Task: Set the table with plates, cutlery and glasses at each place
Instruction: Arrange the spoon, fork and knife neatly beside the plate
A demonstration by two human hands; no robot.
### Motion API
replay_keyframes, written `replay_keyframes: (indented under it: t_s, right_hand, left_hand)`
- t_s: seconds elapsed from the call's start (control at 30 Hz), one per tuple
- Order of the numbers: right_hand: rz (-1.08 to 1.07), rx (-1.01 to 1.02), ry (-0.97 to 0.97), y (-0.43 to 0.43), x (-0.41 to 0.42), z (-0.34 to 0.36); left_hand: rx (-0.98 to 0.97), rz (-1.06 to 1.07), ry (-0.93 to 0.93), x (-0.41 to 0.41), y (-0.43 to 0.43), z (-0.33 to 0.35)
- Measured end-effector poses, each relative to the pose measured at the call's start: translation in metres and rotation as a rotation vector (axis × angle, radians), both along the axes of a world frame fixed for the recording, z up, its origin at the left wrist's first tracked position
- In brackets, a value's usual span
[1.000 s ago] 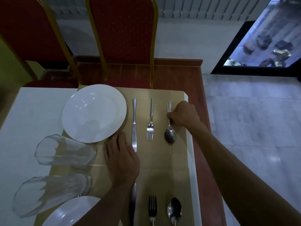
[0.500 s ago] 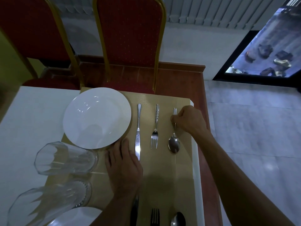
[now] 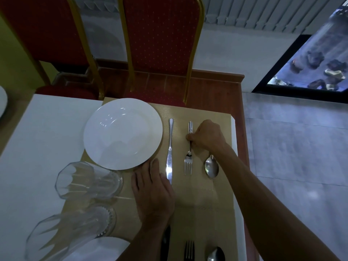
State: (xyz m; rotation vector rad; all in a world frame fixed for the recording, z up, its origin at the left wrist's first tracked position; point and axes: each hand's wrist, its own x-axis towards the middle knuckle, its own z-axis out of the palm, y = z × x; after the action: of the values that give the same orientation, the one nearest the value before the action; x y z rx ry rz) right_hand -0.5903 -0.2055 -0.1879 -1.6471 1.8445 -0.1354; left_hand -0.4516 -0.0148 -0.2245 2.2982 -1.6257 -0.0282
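Closest in at 6 o'clock, the left hand is lying flat on the placemat, fingers straight and holding nothing, right beside the knife. Further out around 1 o'clock, the right hand is pinching the fork mid-handle. The fork is lying on the mat at 3 o'clock from the plate, between knife and spoon. I'm guessing it's light, stiff, slick steel, so gripping the handle's sides near the middle is looking right for straightening it.
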Motion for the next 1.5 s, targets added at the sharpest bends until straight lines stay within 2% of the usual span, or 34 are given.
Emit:
replay_keyframes:
  t_s: [0.43,0.9,1.07,1.27,1.5]
  right_hand:
    - [-0.064,0.010,0.022,0.006,-0.007,-0.001]
    - [-0.037,-0.008,0.061,0.004,-0.012,-0.004]
    - [-0.116,-0.126,0.003,0.006,-0.007,0.011]
    - [0.021,-0.116,-0.059,0.023,0.041,0.016]
    - [0.108,-0.026,0.053,0.032,0.066,0.013]
  left_hand:
    - [-0.055,-0.002,0.003,-0.002,0.000,-0.002]
    - [-0.007,0.011,0.000,-0.001,0.000,-0.003]
    - [0.010,0.015,0.008,-0.001,-0.001,-0.003]
    - [0.033,0.009,0.005,-0.001,-0.002,-0.002]
    - [0.045,0.005,0.009,-0.001,-0.003,-0.002]
